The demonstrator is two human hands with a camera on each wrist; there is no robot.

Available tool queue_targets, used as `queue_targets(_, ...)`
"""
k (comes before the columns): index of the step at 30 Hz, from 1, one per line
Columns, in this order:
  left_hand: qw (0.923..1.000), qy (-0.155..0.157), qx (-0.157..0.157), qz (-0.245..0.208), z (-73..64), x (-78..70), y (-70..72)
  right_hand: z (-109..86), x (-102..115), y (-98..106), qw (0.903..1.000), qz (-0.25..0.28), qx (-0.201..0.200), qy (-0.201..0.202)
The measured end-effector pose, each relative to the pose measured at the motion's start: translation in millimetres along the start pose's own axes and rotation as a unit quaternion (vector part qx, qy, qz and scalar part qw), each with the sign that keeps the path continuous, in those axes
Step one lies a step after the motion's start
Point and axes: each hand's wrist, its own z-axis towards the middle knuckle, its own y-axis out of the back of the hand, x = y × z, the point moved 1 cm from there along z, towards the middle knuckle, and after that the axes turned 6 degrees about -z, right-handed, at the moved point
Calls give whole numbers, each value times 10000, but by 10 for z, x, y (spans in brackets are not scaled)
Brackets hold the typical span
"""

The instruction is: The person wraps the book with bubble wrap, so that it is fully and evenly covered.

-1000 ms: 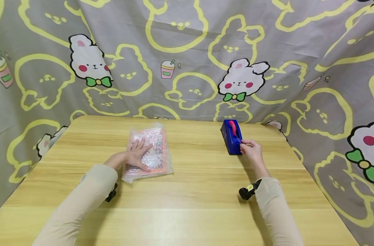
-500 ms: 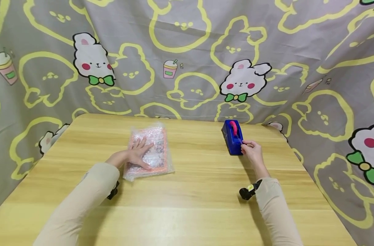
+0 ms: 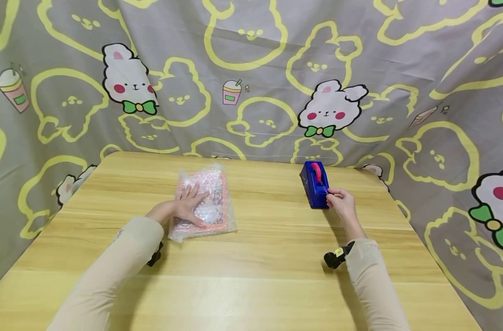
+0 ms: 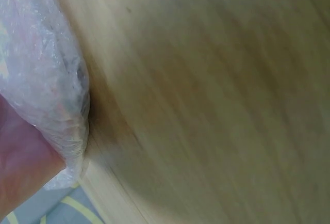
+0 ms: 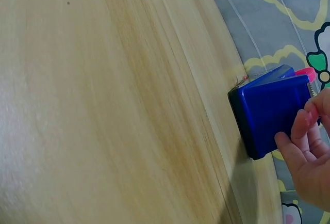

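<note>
A flat rectangular item with an orange border, wrapped in bubble wrap (image 3: 214, 202), lies on the left half of the table. My left hand (image 3: 187, 210) rests on top of it with fingers spread. In the left wrist view the bubble wrap (image 4: 49, 74) bulges at its edge beside part of that hand (image 4: 26, 157). Toward the back right stands a blue tape dispenser (image 3: 316, 195) holding a pink-cored tape roll (image 3: 316, 172). At its front end my right hand (image 3: 343, 204) pinches the end of the clear tape, with thumb and fingertips right at the toothed cutter (image 5: 310, 89).
The wood-grain table (image 3: 251, 276) extends beneath both arms. Behind it and on both sides hangs a grey curtain (image 3: 263, 59) with cartoon prints, close to the dispenser's far end. A black wrist camera (image 3: 336, 258) hangs under the right sleeve.
The head view has shifted slightly, so the whole scene sits a little further right. Both hands keep their places, left on the wrapped item and right at the tape dispenser.
</note>
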Motion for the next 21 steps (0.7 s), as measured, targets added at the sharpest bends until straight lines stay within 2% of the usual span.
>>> queue_targets(3, 10000, 2, 22, -1, 2, -6, 0, 76, -109, 22, 9999, 16, 83, -110)
queue_targets(5, 10000, 27, 21, 22, 3, -7, -1, 79, -104, 24, 9997, -46, 78, -208)
queue_targets(9, 10000, 7, -50, 75, 4, -2, 12, -15, 127, -13, 9995, -207, 47, -231)
queue_targets(11, 9999, -21, -62, 119, 7, 5, 6, -31, 176, -15, 9991, -319, 67, -267)
queue_targets(16, 9999, -16, -52, 113, 2, 15, -28, -5, 133, 54, 9970, -645, 424, -115)
queue_targets(19, 10000, 21, -41, 56, -3, 13, -22, -78, 185, 82, 9943, -861, 625, 32)
queue_targets(21, 10000, 18, -16, 60, -8, 8, -14, -138, 202, 79, 9941, -756, 777, 5)
